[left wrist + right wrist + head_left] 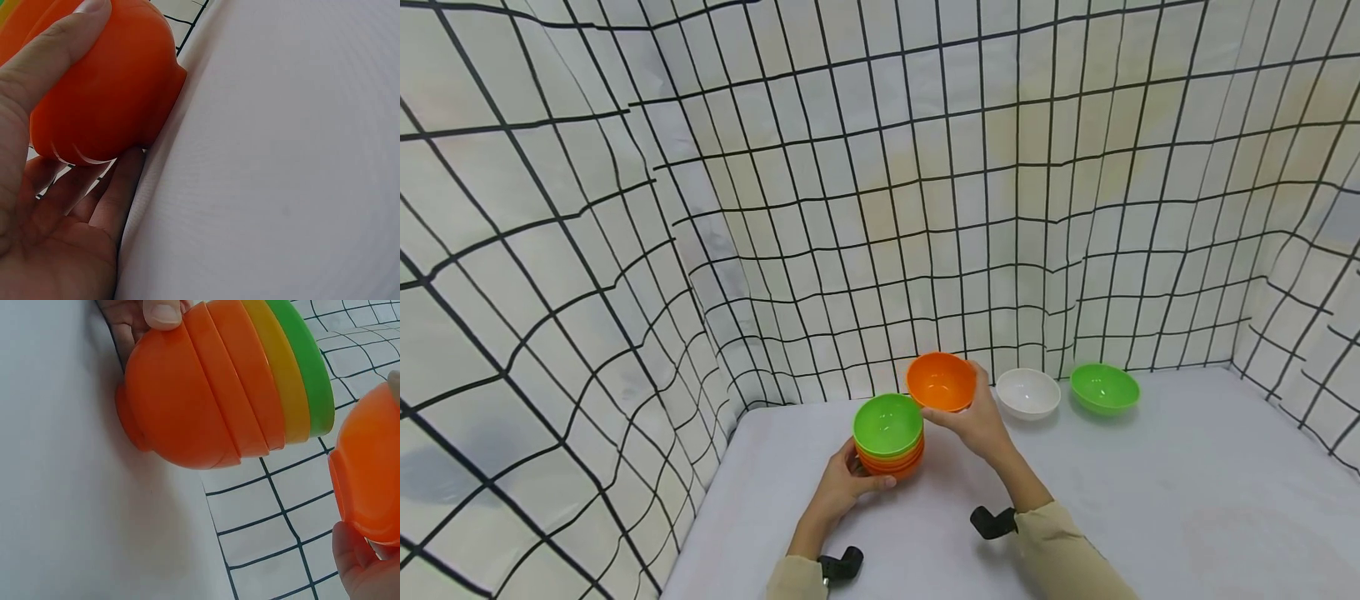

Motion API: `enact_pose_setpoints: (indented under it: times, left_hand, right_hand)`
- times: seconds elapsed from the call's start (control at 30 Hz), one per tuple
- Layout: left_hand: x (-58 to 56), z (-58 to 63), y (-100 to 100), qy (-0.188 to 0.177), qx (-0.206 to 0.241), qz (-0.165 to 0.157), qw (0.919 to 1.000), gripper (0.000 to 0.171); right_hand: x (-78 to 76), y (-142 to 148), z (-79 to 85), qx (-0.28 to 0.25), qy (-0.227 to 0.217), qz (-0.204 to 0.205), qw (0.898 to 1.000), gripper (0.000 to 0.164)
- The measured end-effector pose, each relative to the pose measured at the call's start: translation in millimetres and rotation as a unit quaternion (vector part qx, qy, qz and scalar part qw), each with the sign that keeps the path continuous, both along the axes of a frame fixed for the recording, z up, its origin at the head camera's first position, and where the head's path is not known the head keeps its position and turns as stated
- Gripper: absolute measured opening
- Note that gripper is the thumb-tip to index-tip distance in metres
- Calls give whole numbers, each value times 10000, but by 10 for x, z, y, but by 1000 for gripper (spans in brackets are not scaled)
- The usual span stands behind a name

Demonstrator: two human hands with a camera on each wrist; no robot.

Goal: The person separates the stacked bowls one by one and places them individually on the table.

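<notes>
My left hand (838, 490) grips a stack of nested bowls standing on the table. A green bowl (887, 425) tops the stack, with a yellow bowl (279, 369) under it and orange bowls (181, 400) below. In the left wrist view, the thumb lies along the orange side (119, 81) and the fingers reach round behind the base. My right hand (979, 423) holds another orange bowl (940, 381) by its side, thumb toward me. That bowl is raised off the table, just behind and right of the stack, and looks empty inside.
A white bowl (1028, 394) and a second green bowl (1104, 389) stand in a row at the back right. The white-covered table (1150, 500) meets white walls with a black grid (880, 208) at the back and sides.
</notes>
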State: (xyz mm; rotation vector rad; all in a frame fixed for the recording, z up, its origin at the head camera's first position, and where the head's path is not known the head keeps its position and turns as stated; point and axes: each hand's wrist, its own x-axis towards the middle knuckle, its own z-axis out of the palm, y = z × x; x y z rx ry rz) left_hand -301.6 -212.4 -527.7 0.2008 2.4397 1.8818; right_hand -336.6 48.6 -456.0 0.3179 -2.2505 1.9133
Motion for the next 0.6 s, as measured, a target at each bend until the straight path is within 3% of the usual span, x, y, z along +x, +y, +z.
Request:
enact_pose_setpoints:
  times: [0.23, 0.6]
  left_hand:
    - [8, 13, 6, 70, -44, 19, 10000, 96]
    - [40, 60, 25, 86, 21, 37, 10000, 94]
  right_hand:
    - [-59, 36, -68, 54, 49, -211, 9997, 113]
    - [-131, 98, -220, 137, -466, -400, 9980, 119]
